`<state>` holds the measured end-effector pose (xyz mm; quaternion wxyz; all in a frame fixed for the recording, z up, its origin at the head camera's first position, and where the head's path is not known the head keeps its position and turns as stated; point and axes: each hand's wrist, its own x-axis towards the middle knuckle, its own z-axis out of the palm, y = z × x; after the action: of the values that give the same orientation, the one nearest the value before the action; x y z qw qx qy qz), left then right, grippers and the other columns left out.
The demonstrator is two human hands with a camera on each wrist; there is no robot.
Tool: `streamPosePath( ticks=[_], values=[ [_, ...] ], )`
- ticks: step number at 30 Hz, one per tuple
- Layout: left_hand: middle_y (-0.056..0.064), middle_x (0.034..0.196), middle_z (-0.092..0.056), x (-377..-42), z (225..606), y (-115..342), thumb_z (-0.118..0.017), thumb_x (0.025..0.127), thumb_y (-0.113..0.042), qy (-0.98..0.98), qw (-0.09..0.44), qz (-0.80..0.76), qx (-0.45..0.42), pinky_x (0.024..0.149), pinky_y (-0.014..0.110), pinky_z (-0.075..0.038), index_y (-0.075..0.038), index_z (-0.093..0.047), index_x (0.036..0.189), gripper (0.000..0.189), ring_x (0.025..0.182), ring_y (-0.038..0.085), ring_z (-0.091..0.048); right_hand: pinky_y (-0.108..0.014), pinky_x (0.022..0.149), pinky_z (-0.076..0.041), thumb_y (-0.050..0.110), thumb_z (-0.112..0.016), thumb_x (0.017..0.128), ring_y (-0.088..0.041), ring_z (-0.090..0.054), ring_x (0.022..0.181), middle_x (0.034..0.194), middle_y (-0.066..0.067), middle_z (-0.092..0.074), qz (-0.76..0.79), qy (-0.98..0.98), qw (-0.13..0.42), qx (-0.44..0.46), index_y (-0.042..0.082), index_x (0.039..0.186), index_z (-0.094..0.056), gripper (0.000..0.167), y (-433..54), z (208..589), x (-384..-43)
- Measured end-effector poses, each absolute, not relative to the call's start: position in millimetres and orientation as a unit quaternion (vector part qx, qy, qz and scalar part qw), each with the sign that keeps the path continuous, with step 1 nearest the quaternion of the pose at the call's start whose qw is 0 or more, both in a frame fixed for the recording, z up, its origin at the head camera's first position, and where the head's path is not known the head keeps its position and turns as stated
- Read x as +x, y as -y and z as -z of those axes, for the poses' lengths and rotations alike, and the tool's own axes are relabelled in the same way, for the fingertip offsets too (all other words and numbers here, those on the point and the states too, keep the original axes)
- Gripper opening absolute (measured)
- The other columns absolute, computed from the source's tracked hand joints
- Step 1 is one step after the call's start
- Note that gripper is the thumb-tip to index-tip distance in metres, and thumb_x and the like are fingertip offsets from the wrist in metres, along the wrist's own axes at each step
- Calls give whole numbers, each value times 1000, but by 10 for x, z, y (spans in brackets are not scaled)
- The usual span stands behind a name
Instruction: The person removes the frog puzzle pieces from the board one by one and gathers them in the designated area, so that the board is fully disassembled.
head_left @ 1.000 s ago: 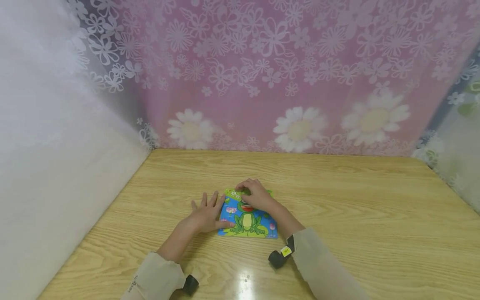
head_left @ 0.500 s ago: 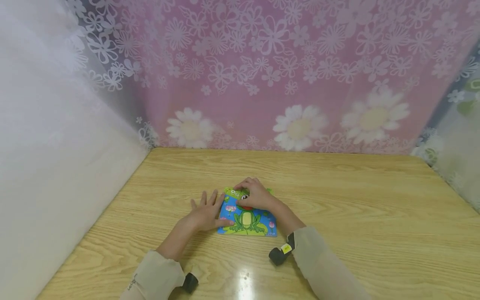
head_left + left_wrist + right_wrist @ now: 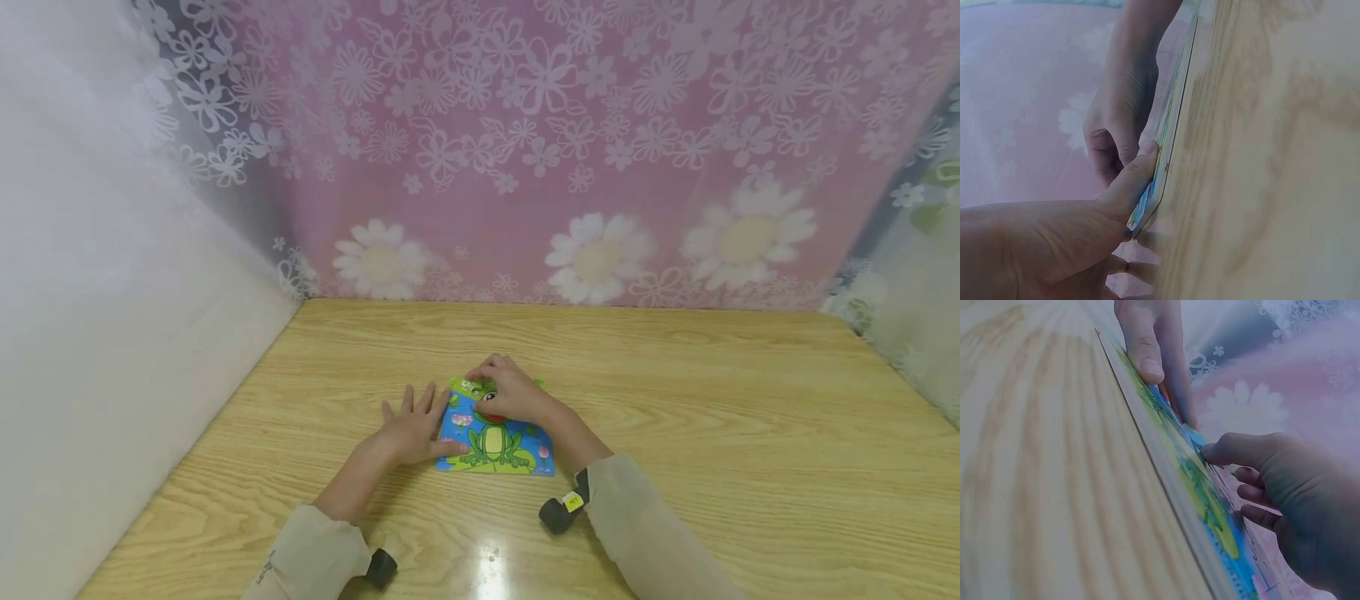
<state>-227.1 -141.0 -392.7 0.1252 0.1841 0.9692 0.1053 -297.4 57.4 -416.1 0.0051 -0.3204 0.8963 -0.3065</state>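
Observation:
A flat wooden puzzle board [image 3: 495,467] with a green frog on a blue pond lies on the table, its pale edge visible in both wrist views. My left hand [image 3: 412,435] lies at its left side with spread fingers; the thumb presses on the board's lower left part. Over the frog's head, my right hand [image 3: 513,393] has its thumb and fingers curved around a puzzle piece [image 3: 1194,435], whose blue edge stands slightly raised at the thumb tip. The right hand covers much of the frog's head and the board's upper right part.
The wood-grain table [image 3: 712,417] extends around the board. A pink flowered curtain [image 3: 480,208] hangs at its back edge, and a white cloth [image 3: 135,292] borders the left side. Black wrist cameras [image 3: 557,515] sit below the sleeves.
My right thumb has slid down and left across the frog's face, covering more of the mouth and uncovering an eye. The left hand keeps its place on the board.

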Motion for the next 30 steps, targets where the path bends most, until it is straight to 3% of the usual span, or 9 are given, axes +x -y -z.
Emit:
streamPosePath(
  ticks=[9, 19, 30],
  values=[
    [21, 150, -7, -2268, 3945, 1397, -51, 83, -61, -968, 125, -108, 190, 93, 72, -4, -7, -15, 148, 92, 130, 50, 1, -34, 78, -45, 23, -71, 80, -18, -47, 95, 106, -2, -50, 300, -904, 22, -304, 11, 117, -63, 40, -587, 4120, -2946],
    [20, 150, -7, -2271, 3974, 1392, -51, 82, -63, -969, 124, -110, 186, 93, 71, -4, -8, -15, 148, 93, 131, 49, 0, -36, 81, -46, 17, -69, 82, -22, -46, 102, 110, -4, -48, 348, -887, 43, -300, 8, 119, -60, 40, -702, 4021, -2922],
    [18, 150, -7, -2285, 3994, 1427, -51, 80, -66, -971, 121, -109, 176, 94, 70, -3, -10, -14, 149, 95, 132, 47, 1, -34, 78, -47, 12, -66, 83, -22, -48, 99, 110, -8, -46, 376, -874, 39, -304, 6, 120, -59, 39, -1024, 3906, -2884]
  ],
)
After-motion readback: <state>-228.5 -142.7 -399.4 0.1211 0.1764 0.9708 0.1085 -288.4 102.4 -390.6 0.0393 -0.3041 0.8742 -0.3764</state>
